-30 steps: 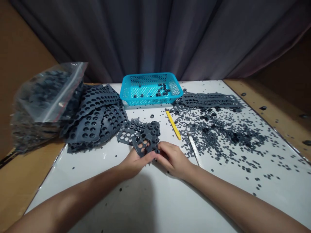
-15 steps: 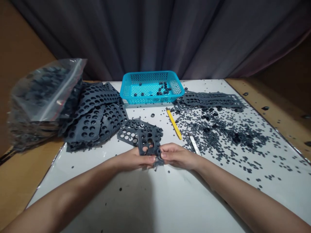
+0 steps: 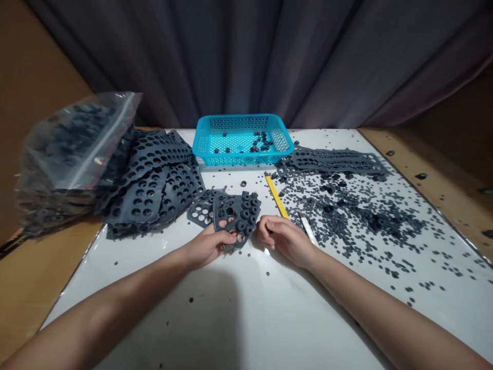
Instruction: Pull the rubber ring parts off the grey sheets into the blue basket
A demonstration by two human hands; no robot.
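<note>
My left hand (image 3: 210, 245) grips the lower left edge of a dark rubber sheet (image 3: 242, 213) with rows of round holes and raised rings, its thumb on top. Just right of the sheet, apart from it, my right hand (image 3: 281, 236) is closed with curled fingers; a small dark piece shows at the fingers, too small to make out fully. Behind the held sheet lies another perforated piece (image 3: 198, 213). A yellow cutter (image 3: 276, 195) and a white-handled blade (image 3: 308, 228) rest beyond my right hand.
A blue basket (image 3: 242, 159) with several dark parts stands at the back. Left are stacked perforated sheets (image 3: 144, 198) and a clear bag (image 3: 77, 149) of dark parts. Scattered dark discs (image 3: 346, 216) and long strips (image 3: 335, 159) cover the right side.
My right hand has come away from the sheet and its fingers have curled. The sheet has turned in my left hand, showing more of its ringed right part.
</note>
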